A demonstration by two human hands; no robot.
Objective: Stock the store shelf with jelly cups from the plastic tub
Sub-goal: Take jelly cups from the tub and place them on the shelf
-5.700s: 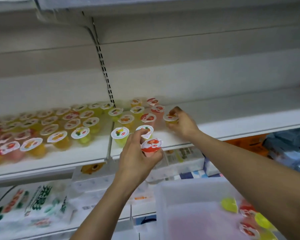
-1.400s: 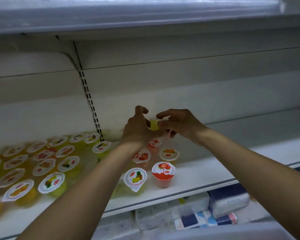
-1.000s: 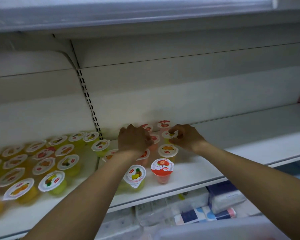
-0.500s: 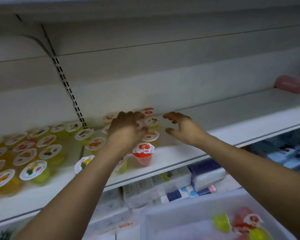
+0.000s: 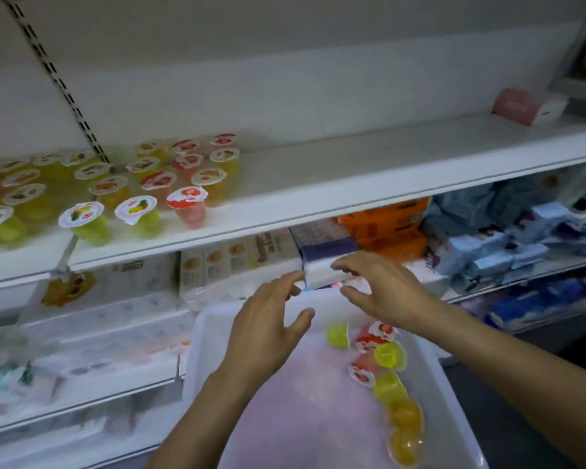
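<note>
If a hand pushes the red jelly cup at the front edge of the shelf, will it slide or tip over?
The red jelly cup probably tips rather than slides: its base looks narrower than its lid. Standing near the shelf lip, it could fall off. Its plastic wall likely flexes under a hard squeeze.

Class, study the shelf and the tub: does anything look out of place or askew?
Yes: the jelly cups left in the white plastic tub lie tumbled on their sides, unlike the upright rows on the white shelf. A lone pink box sits far right.

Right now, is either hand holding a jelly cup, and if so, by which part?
Nothing is held. The left hand and right hand hover open above the plastic tub, not touching the loose jelly cups.
</note>
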